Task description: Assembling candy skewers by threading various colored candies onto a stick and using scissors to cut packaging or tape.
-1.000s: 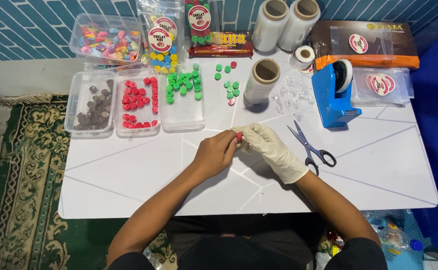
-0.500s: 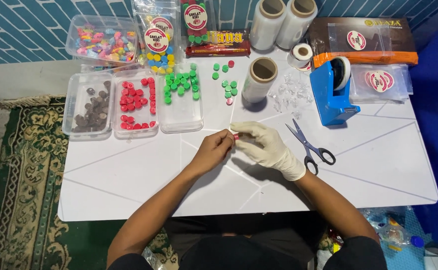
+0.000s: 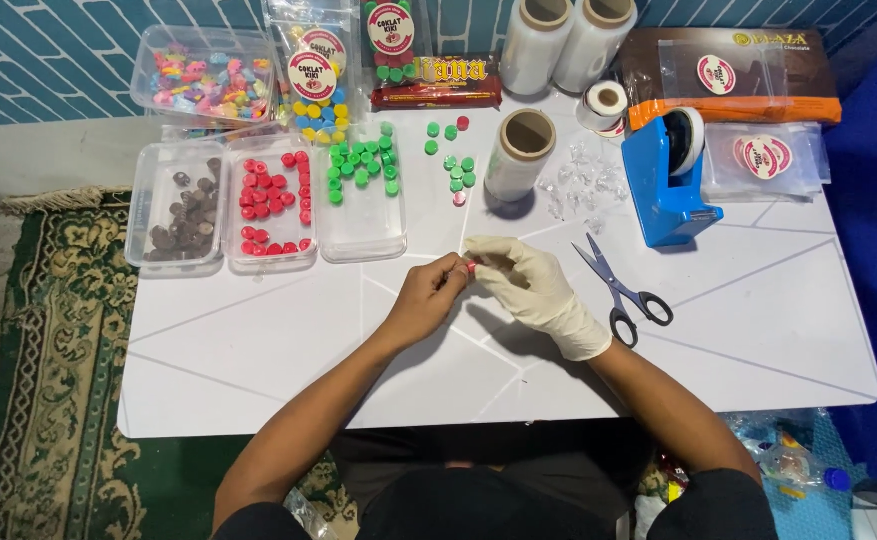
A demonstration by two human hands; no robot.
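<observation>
My bare left hand (image 3: pixel 429 295) and my right hand (image 3: pixel 529 285), which wears a pale latex glove, meet over the middle of the white table (image 3: pixel 259 360). Between their fingertips they pinch one small red piece (image 3: pixel 470 267). Just beyond the hands lie loose green and red pieces (image 3: pixel 454 170) on the table. A clear tray of red pieces (image 3: pixel 274 205) and a clear tray of green pieces (image 3: pixel 364 165) stand to the far left of the hands.
Scissors (image 3: pixel 624 285) lie right of my gloved hand. A blue tape dispenser (image 3: pixel 669 175), rolls of clear film (image 3: pixel 521 155), a tray of dark pieces (image 3: pixel 184 215), a tub of mixed coloured pieces (image 3: pixel 204 80), packets and bags line the far edge. A patterned rug (image 3: pixel 49 350) lies left.
Both hands stay together at the table's middle, working the small red piece; their fingers have shifted slightly. Nothing else has moved.
</observation>
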